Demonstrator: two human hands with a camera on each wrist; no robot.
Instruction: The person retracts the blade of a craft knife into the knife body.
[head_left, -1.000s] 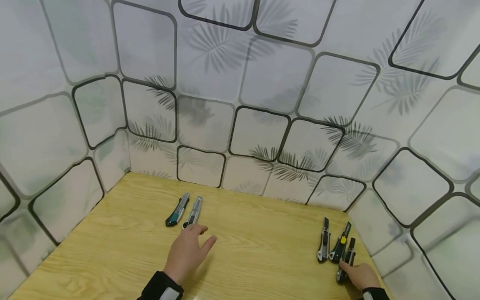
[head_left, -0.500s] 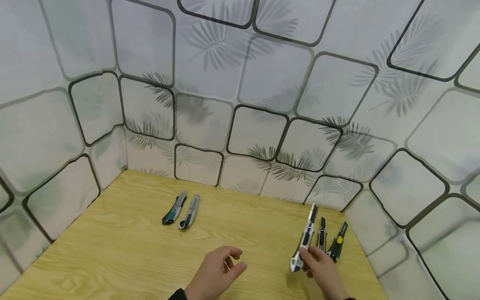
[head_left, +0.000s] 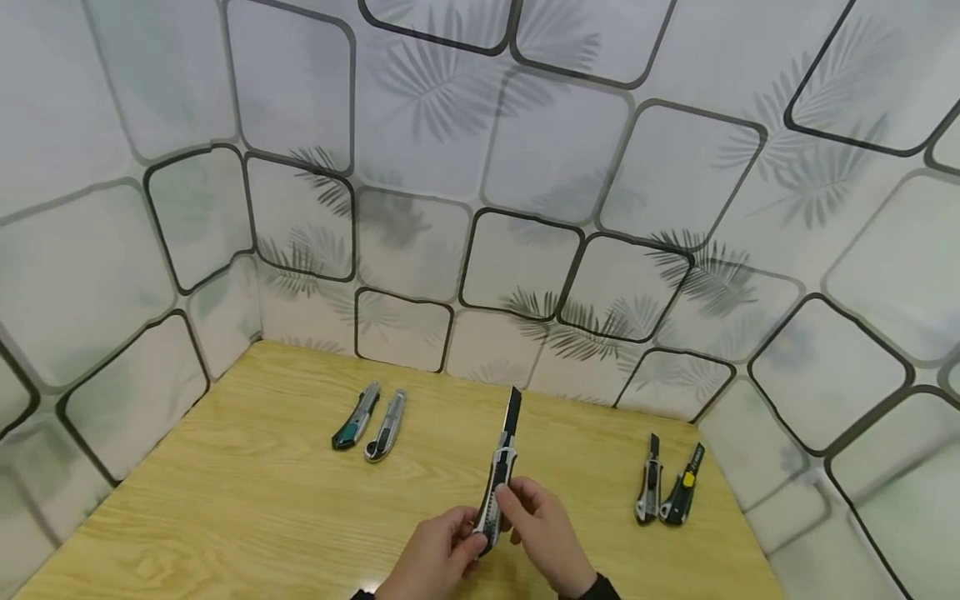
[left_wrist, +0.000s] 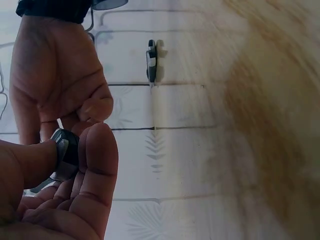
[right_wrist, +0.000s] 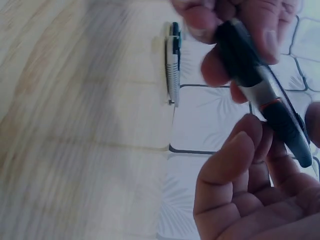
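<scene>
A black and silver utility knife (head_left: 501, 465) is held up over the table, its dark blade pointing away and extended. My left hand (head_left: 429, 557) pinches the butt end of its handle between thumb and fingers. Higher on the handle, my right hand (head_left: 551, 533) grips it, thumb on the front face and fingers behind. In the left wrist view, the knife's end (left_wrist: 65, 154) sits between the left thumb and fingers. The right wrist view shows the handle (right_wrist: 260, 92) slanting between both hands, the left fingers round its upper end.
At the left back of the wooden table (head_left: 262, 483) lie a grey-and-teal utility knife (head_left: 356, 418) and a silver one (head_left: 386, 427). Toward the right edge lie a silver-black knife (head_left: 648, 482) and a black one with a yellow slider (head_left: 683, 486). Patterned curtain walls (head_left: 408, 329) enclose the table.
My right hand picked the utility knife up from the right-hand group and carried it left to the middle. My left hand moved right, away from the left pair, and took its butt end.
</scene>
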